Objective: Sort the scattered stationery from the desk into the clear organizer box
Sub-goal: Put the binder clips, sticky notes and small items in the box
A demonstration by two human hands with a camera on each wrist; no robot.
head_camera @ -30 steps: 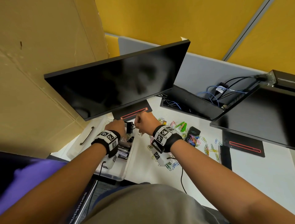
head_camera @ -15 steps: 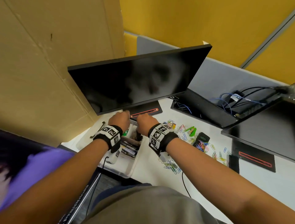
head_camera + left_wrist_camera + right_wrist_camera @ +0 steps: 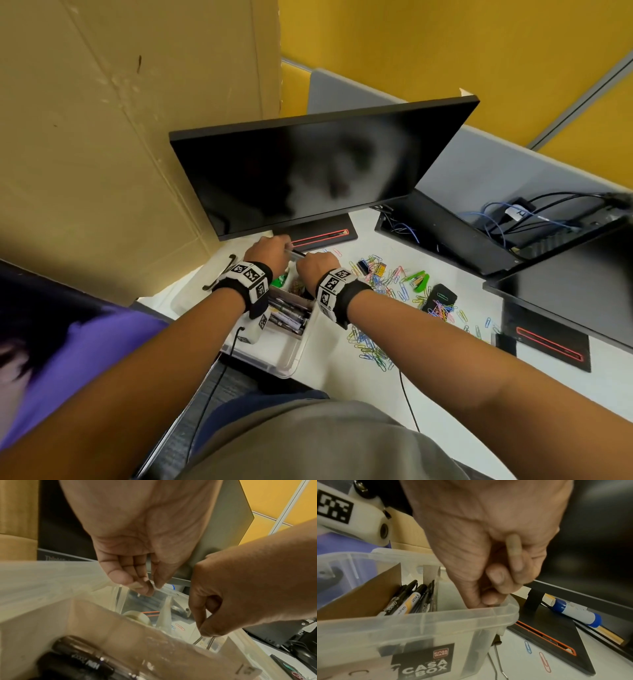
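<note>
The clear organizer box (image 3: 291,359) stands at the desk's front left, with black pens (image 3: 287,315) lying in one compartment. Both hands meet at its far end, under the monitor. My left hand (image 3: 152,588) pinches a thin clear plastic piece (image 3: 164,591) between thumb and forefinger; I cannot tell what it is. My right hand (image 3: 204,632) pinches two thin metal wires (image 3: 211,642), like a binder clip's handles, at the box's far corner (image 3: 510,605). The clip's body is hidden. Coloured paper clips (image 3: 370,346) lie scattered on the desk to the right.
The monitor (image 3: 308,171) overhangs the hands, its base (image 3: 322,236) just beyond them. A green stapler (image 3: 419,279) and a black item (image 3: 440,298) lie among the clips. A glue stick (image 3: 573,612) lies behind the base, a black binder clip (image 3: 496,643) beside the box.
A second ago a black binder clip showed between my hands above the box. Both hands have stayed together at the box's far end, and the clip is hidden in the head view.
</note>
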